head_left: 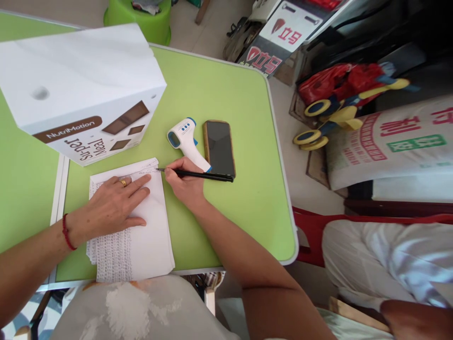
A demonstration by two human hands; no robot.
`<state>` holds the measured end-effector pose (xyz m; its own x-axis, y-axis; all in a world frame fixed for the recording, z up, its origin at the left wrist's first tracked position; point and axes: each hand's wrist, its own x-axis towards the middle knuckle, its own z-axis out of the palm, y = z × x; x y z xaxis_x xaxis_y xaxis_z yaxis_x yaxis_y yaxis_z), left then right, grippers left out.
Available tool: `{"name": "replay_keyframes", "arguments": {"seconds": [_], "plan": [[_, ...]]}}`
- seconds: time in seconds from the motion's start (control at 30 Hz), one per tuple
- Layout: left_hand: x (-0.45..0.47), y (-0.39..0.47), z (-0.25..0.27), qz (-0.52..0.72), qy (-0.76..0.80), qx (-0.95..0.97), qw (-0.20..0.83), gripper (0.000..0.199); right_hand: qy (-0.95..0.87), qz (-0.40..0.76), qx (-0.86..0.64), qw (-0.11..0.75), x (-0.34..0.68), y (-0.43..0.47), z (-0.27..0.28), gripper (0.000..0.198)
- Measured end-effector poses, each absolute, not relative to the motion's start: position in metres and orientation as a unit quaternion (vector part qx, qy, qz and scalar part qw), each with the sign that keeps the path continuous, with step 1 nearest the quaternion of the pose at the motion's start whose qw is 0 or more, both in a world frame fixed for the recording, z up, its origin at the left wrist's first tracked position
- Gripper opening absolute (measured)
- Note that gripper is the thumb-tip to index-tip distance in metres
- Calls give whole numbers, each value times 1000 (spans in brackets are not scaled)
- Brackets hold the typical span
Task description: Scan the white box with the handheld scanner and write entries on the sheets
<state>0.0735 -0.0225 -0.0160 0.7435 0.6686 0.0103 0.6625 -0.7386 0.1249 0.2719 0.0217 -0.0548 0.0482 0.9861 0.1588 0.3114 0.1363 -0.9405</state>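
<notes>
- Lying on the table (255,222), the paper (154,245) is partly covered by the left hand (115,203), fingers spread.
- The pen (217,177) is pinched by the right hand (186,182), tip at the paper's upper right corner.

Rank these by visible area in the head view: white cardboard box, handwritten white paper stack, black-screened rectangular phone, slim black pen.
1. White cardboard box
2. Handwritten white paper stack
3. Black-screened phone
4. Slim black pen
</notes>
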Motion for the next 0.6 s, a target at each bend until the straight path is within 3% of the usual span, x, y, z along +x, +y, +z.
{"name": "replay_keyframes", "arguments": {"seconds": [0.6], "plan": [[74, -23, -16, 21, 358, 932, 56, 45, -552, 385, -534, 512, 274, 24, -52, 6]]}}
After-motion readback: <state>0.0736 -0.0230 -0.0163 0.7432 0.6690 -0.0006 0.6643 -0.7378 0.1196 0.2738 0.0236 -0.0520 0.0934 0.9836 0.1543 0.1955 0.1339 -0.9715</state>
